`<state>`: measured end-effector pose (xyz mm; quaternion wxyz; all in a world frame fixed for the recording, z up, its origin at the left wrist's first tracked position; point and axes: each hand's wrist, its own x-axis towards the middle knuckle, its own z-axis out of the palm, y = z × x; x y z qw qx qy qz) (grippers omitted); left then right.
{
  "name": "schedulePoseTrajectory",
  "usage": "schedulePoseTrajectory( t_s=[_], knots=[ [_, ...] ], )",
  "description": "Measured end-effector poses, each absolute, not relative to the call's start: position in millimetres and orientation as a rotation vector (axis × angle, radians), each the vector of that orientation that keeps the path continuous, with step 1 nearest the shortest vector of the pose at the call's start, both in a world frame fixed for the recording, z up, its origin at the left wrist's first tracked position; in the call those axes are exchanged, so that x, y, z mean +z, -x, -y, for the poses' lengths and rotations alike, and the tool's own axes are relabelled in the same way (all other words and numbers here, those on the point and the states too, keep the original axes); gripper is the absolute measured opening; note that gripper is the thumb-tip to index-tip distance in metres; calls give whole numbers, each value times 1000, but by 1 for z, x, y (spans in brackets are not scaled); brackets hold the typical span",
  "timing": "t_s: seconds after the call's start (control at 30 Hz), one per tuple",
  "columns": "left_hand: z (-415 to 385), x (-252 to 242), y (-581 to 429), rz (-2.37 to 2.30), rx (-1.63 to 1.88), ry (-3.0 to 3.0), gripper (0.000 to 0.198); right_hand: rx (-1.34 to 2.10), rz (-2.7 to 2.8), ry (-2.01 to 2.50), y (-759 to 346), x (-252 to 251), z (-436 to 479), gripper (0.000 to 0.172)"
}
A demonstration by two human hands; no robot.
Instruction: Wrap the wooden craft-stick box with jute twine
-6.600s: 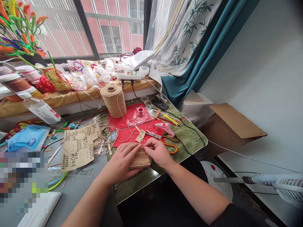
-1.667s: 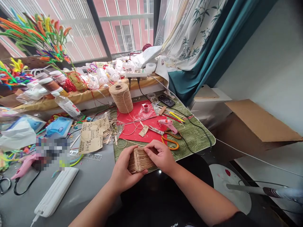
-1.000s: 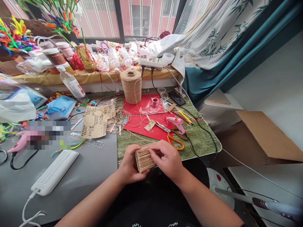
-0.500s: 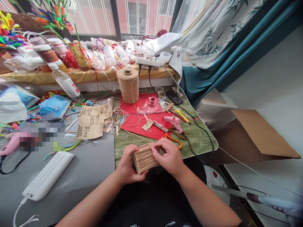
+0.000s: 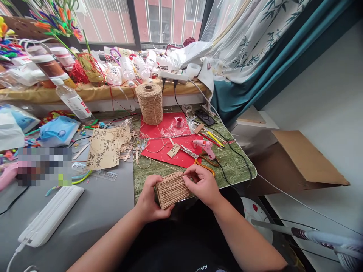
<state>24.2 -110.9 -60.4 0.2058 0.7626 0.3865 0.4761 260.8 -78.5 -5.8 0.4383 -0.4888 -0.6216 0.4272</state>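
A small box-shaped piece [image 5: 171, 190] wrapped in rows of jute twine is held over the table's front edge. My left hand [image 5: 151, 198] grips its left end, thumb below and fingers along the far side. At its upper right corner, my right hand [image 5: 202, 185] pinches the twine, its thumb and forefinger together; the fingertips partly hide the strand. A loose strand [image 5: 163, 163] runs across the green mat toward the piece. Behind stands a big spool of jute twine [image 5: 149, 107]. Orange-handled scissors [image 5: 188, 152] and a pink glue gun [image 5: 204, 147] lie just beyond my right hand.
Red sheets [image 5: 159, 147] lie on the green mat [image 5: 232, 166]. Sandpaper pieces [image 5: 103, 149] and wooden sticks are to the left, with a white power strip [image 5: 52, 215] nearer. Bottles crowd the windowsill. A black cable [image 5: 241, 155] crosses the mat's right side.
The view has shifted slightly to the right. The wrapped piece has tilted a little, showing more of its broad face, and my right fingers have moved slightly along its upper right edge.
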Motion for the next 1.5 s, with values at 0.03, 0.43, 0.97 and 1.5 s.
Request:
schedulePoseTrajectory(
  t_s=[0.03,0.43,0.97,1.5],
  knots=[
    [111,-61,-24,-1078,1327,-2125,84,1092,1526,1221,-261,-8,78,8],
    [110,-64,-23,-1079,1322,-2110,84,1156,1419,1214,-261,-14,74,10],
    [108,-62,-20,-1149,1178,-1988,79,1433,1235,1101,-252,-32,66,23],
    [98,38,-30,-1225,656,-2510,61,1363,1338,1021,-248,-45,66,26]
  ],
)
